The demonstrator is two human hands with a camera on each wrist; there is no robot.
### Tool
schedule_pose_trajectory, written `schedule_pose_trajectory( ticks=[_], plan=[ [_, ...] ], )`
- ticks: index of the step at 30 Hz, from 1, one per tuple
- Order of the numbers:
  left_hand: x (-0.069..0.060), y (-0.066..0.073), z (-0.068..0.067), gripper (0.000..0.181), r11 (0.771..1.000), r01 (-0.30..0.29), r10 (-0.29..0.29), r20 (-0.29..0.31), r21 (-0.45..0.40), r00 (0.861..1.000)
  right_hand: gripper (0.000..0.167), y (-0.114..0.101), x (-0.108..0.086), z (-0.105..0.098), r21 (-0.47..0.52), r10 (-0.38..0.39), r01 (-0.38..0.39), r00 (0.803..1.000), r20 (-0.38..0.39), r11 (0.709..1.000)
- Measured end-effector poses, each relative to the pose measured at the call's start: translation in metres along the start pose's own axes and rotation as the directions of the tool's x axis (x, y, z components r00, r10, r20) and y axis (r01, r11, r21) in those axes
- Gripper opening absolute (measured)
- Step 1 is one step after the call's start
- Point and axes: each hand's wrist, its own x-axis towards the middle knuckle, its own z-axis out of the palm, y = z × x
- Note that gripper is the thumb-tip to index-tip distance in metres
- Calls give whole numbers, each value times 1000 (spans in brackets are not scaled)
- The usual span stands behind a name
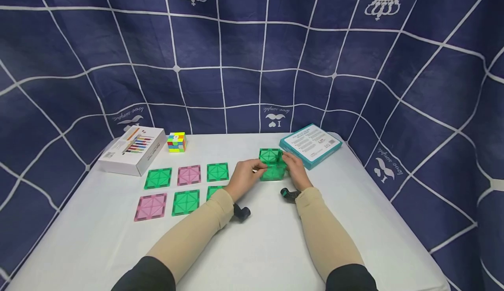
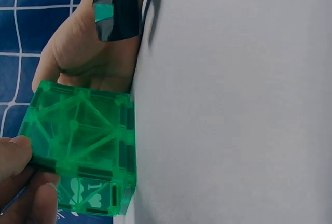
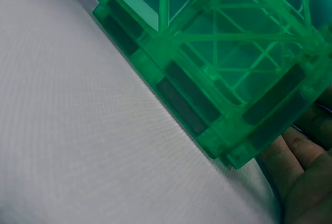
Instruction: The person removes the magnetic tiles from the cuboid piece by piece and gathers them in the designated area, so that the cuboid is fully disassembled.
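Several translucent green magnetic tiles stand joined as a boxlike shape [image 1: 273, 173] on the white table, right of centre in the head view. My left hand [image 1: 245, 178] pinches a tile edge at the shape's left side. In the left wrist view, the left thumb [image 2: 15, 154] lies on one side of that edge, with fingers on the other. My right hand [image 1: 298, 170] holds the right side near the top; its fingertips are partly hidden behind the green plastic. Close up in the right wrist view, tile frames [image 3: 187, 94] meet at a corner resting on the cloth.
Left of the hands lie flat green tiles [image 1: 186, 202] and pink tiles [image 1: 150, 207] in two rows; my left forearm partly covers one. Farther back are a white box [image 1: 131, 151] and a puzzle cube [image 1: 176, 142]. A teal box [image 1: 311, 145] lies just beyond my right hand.
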Motion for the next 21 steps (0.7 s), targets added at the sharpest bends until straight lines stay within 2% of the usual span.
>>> schedule_pose_trajectory(
  ticks=[7,10,12,17,19,21],
  plan=[
    [-11,-1,-1,5,999,-42,42,0,1,999,66,-1,0,-1,27,8,-8,1000,-3,1000],
    [-20,-1,-7,4,999,-51,51,-19,2,999,66,-1,-1,-1,27,8,-8,1000,8,1000],
    [-28,2,-14,5,997,-78,78,-39,9,996,66,-1,-1,-1,17,1,-2,1000,11,1000],
    [-55,14,-43,9,989,-148,148,-39,-2,988,67,0,-3,-1,14,-11,11,1000,3,1000],
    [-70,18,-60,11,989,-144,143,-28,-33,989,69,0,-3,-1,15,-5,5,1000,8,1000],
    [-87,21,-82,12,991,-108,107,-14,-75,994,69,0,-2,-2,14,2,-3,1000,16,1000]
  ],
)
